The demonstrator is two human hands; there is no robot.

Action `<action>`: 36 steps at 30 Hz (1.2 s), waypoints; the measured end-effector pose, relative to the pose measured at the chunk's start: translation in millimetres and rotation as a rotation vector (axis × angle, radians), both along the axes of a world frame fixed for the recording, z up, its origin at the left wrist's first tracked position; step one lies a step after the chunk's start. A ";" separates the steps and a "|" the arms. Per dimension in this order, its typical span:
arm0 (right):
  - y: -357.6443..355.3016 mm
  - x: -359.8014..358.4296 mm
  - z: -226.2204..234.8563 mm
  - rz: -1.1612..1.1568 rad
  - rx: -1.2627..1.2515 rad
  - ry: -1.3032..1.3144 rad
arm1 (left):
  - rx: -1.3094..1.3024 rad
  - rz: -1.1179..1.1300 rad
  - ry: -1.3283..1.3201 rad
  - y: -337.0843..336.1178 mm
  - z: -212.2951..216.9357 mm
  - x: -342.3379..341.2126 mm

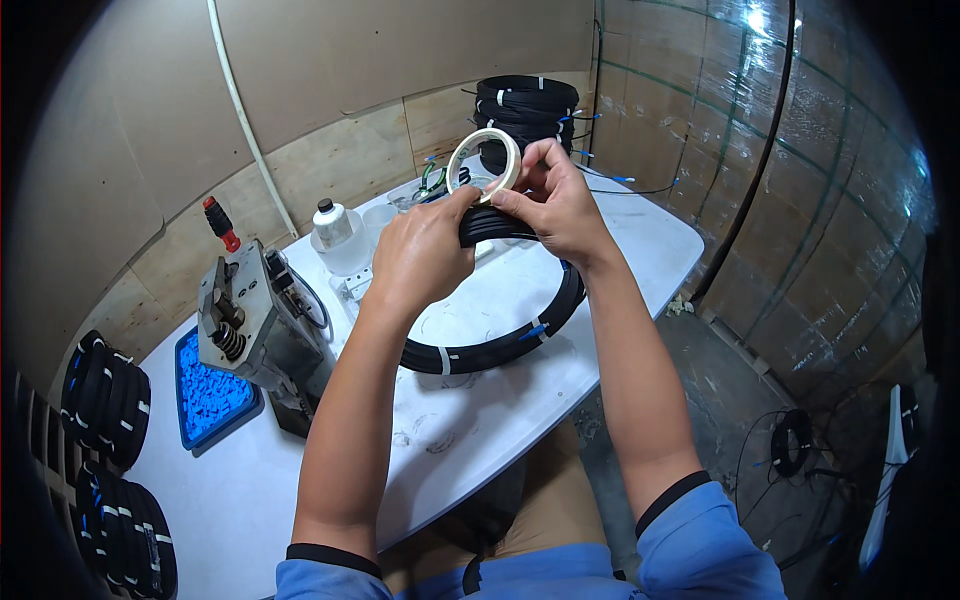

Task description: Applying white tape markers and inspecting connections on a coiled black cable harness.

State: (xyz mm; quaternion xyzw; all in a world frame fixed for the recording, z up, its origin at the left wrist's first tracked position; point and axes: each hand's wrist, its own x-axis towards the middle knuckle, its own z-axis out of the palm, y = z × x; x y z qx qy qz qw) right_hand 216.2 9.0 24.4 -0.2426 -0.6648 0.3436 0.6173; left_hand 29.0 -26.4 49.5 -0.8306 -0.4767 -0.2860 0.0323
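Note:
A large coil of black cable [490, 353] rests its near side on the white table, with its far side lifted in my hands. My left hand [425, 245] is closed round the lifted part, thumb at the top near the tape. Above the coil stands a cream roll of masking tape [514, 158], upright, its lower edge at the cable. My right hand [560, 205] pinches the roll's lower right side, and its thumb lies close to the cable. A white band and a blue connector [535, 331] show on the coil's near side. The tape's loose end is hidden by my fingers.
On the white table [430, 480], a metal hand press [265, 310] with a red-black handle stands left, beside a blue tray of small blue parts [215, 395]. A white bottle [333, 222] is farther back. Cable coils are stacked behind [525, 100] and at far left [105, 400].

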 end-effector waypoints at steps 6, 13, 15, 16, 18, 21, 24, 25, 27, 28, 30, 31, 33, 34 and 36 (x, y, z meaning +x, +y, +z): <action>-1.3 0.5 3.2 0.004 -0.035 -0.026 | 0.012 -0.024 -0.046 3.1 -4.0 -2.5; -10.4 -10.3 8.8 0.012 -0.055 -0.002 | 0.003 -0.013 -0.047 1.9 -4.7 -8.7; -2.4 -3.8 2.5 0.014 -0.045 -0.002 | 0.011 -0.022 -0.053 0.9 -4.2 -5.6; 1.0 -0.5 -0.1 0.018 -0.037 0.001 | 0.016 -0.027 -0.057 0.5 -3.8 -4.3; -3.1 -6.0 1.5 0.025 -0.031 0.032 | 0.018 -0.021 -0.059 1.9 -5.9 -7.7; -13.9 -11.2 8.3 0.026 -0.075 0.108 | 0.007 -0.019 -0.064 0.6 -5.8 -9.9; -17.8 -11.1 13.1 0.005 -0.140 0.142 | 0.005 -0.023 -0.075 0.8 -6.8 -11.1; -18.0 -10.5 14.2 -0.017 -0.158 0.129 | 0.013 -0.030 -0.082 0.9 -7.0 -11.5; -16.0 -10.2 14.0 -0.021 -0.174 0.114 | 0.006 -0.027 -0.082 1.2 -6.6 -11.8; -14.7 -10.1 13.7 -0.027 -0.191 0.100 | -0.002 -0.027 -0.081 1.2 -6.3 -11.8; -11.5 -11.1 12.3 -0.043 -0.186 0.100 | -0.001 -0.022 -0.083 1.4 -6.5 -11.9; -10.1 -11.4 12.0 -0.062 -0.182 0.099 | -0.001 -0.020 -0.086 1.4 -6.4 -11.8; -8.0 -10.8 11.4 -0.075 -0.182 0.114 | -0.016 -0.009 -0.070 1.5 -5.8 -11.6; -7.3 -11.0 11.0 -0.091 -0.182 0.128 | -0.031 -0.003 -0.056 1.8 -5.4 -11.8; -8.6 -13.0 11.7 -0.116 -0.184 0.104 | -0.038 0.004 -0.054 3.8 -6.0 -13.7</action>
